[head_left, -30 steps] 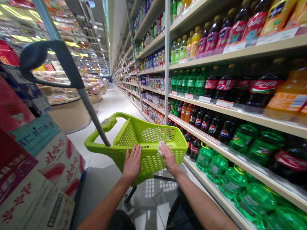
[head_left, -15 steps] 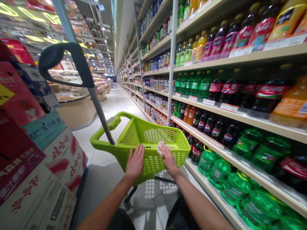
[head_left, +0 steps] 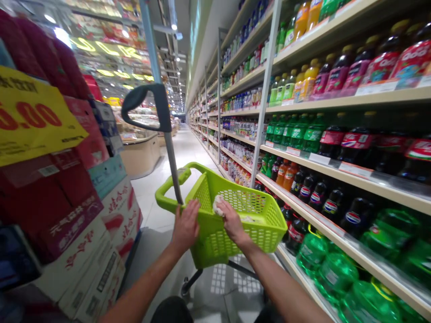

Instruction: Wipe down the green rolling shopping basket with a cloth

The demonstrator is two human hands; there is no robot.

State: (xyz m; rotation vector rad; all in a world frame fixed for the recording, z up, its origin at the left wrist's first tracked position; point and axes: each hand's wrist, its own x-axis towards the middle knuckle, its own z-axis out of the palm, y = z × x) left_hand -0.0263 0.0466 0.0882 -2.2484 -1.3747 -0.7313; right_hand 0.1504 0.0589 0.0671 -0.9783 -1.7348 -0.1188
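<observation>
Right hand (head_left: 230,220) and left hand (head_left: 186,226) have both shifted along the near rim of the green basket (head_left: 212,226) toward its pole (head_left: 173,166). Left fingers lie nearly straight, gripping nothing; right ones press a soft white cloth (head_left: 218,205) to the rim. Wheeled and seemingly light, stiff plastic, the basket could roll; steady it by the rim. Cartons (head_left: 116,204) hem it left, bottle shelves (head_left: 336,101) right; open aisle floor (head_left: 186,146) lies beyond.

The cart (head_left: 209,251) stood on the floor (head_left: 148,244), boxes (head_left: 74,224) to its left, bottles (head_left: 300,132) on shelves (head_left: 336,102) to its right, a sign (head_left: 37,114) before the boxes
</observation>
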